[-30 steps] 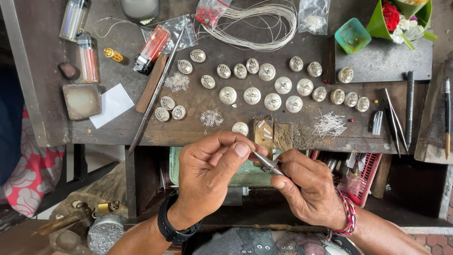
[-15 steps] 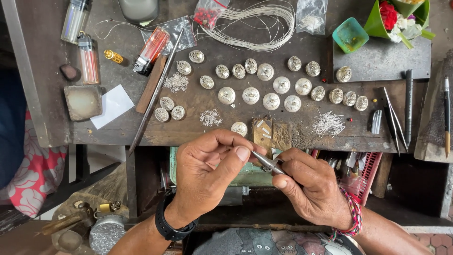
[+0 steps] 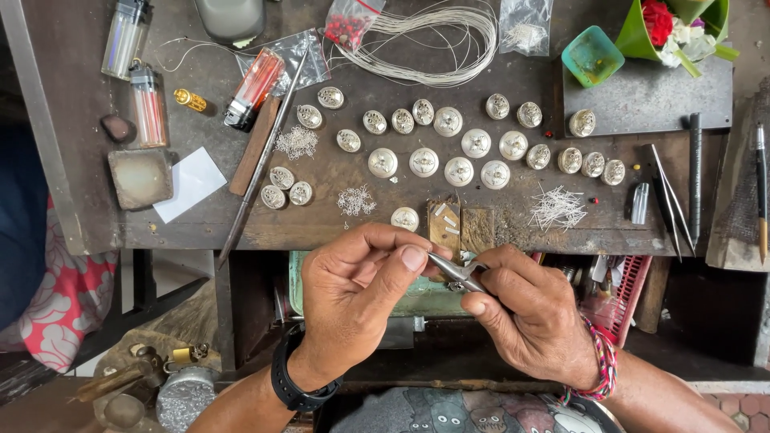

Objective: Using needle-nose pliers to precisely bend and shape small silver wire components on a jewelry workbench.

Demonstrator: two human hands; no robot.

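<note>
Below the front edge of a dark wooden workbench, my left hand pinches something tiny between thumb and forefinger; the piece itself is hidden by the fingertips. My right hand grips small metal pliers whose tips meet the left fingertips. Right above the hands, one round silver ornament lies near the bench edge beside a notched wooden peg. Several more round silver ornaments lie in rows across the bench.
Piles of tiny silver rings and short wire bits lie on the bench. A wire coil, lighters, a long file, tweezers, a teal cup and a flower offering lie farther back.
</note>
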